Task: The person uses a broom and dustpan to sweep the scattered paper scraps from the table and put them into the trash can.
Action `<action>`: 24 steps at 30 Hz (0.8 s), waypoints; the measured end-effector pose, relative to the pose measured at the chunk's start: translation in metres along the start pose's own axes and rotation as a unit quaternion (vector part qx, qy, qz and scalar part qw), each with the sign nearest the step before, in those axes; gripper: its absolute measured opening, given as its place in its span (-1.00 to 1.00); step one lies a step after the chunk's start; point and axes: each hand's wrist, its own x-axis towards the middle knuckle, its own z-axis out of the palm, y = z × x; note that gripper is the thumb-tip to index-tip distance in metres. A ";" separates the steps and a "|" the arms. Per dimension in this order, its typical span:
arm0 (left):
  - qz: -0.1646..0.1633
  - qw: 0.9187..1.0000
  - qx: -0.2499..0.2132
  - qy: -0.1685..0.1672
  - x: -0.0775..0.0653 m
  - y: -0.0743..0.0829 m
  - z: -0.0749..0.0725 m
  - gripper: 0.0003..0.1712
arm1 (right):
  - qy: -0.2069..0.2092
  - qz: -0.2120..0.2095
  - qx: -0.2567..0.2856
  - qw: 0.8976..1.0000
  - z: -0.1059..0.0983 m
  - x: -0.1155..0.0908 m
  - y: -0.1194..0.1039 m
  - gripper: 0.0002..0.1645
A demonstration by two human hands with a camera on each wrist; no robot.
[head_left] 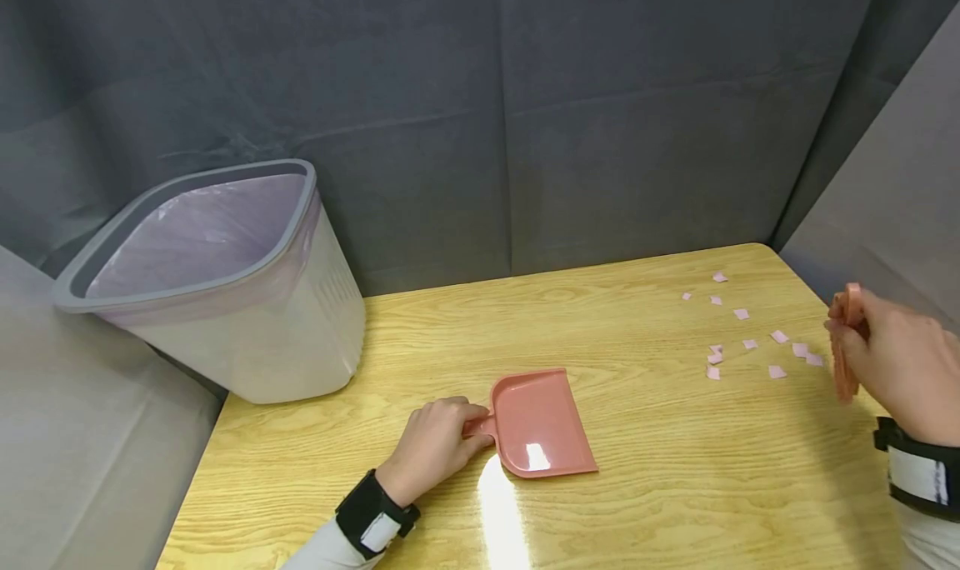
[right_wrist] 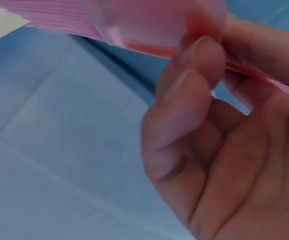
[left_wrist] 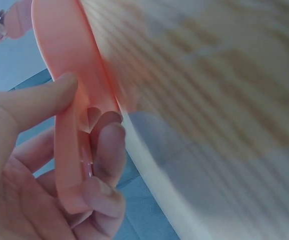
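Note:
A pink dustpan (head_left: 536, 420) lies on the wooden table, its wide edge facing right. My left hand (head_left: 435, 445) grips its short handle; in the left wrist view the thumb lies along the top of the dustpan (left_wrist: 67, 45) and the fingers curl beneath the handle. Over at the right edge of the table, my right hand (head_left: 911, 362) holds a small pink brush (head_left: 846, 378) above the surface. The right wrist view shows the brush's pink bristles (right_wrist: 59, 15) at upper left and curled fingers at its body. Several small pink paper scraps (head_left: 750, 344) lie scattered left of the brush.
A white wastebasket (head_left: 300, 337) with a grey rim and a purple liner bag stands tilted at the table's left back corner. Dark grey cloth (head_left: 420, 137) hangs behind the table (head_left: 637, 487). Light panels flank both sides.

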 end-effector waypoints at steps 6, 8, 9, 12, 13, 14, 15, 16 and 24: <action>0.001 1.000 0.001 -0.011 0.002 0.000 -0.001 -0.74 | -0.101 0.050 -0.027 0.993 0.002 0.003 0.017 -0.73; 0.001 1.000 0.002 -0.012 0.002 0.000 -0.001 -0.74 | -0.129 0.066 -0.037 0.989 0.003 0.005 0.021 -0.64; 0.001 1.000 0.002 -0.012 0.001 0.001 -0.001 -0.74 | -0.136 0.067 -0.039 0.988 0.004 0.006 0.022 -0.60; 0.000 1.000 0.002 -0.012 0.001 0.000 -0.001 -0.74 | -0.151 0.064 -0.032 0.986 0.008 0.009 0.025 -0.49; -0.001 1.000 0.002 -0.013 0.001 0.000 -0.001 -0.74 | -0.150 0.062 -0.032 0.986 0.010 0.009 0.025 -0.48; -0.001 1.000 0.001 -0.014 0.001 0.000 -0.001 -0.74 | -0.154 0.061 -0.032 0.986 0.012 0.010 0.025 -0.51; -0.002 1.000 0.001 -0.014 0.001 0.000 -0.001 -0.73 | -0.152 0.059 -0.030 0.986 0.015 0.010 0.024 -0.55; -0.002 1.000 0.001 -0.014 0.001 0.000 -0.001 -0.73 | -0.159 0.059 -0.030 0.985 0.016 0.011 0.023 -0.57; -0.001 1.000 0.001 -0.011 0.001 0.000 -0.002 -0.72 | -0.175 0.009 -0.007 0.985 0.030 0.016 0.007 -0.54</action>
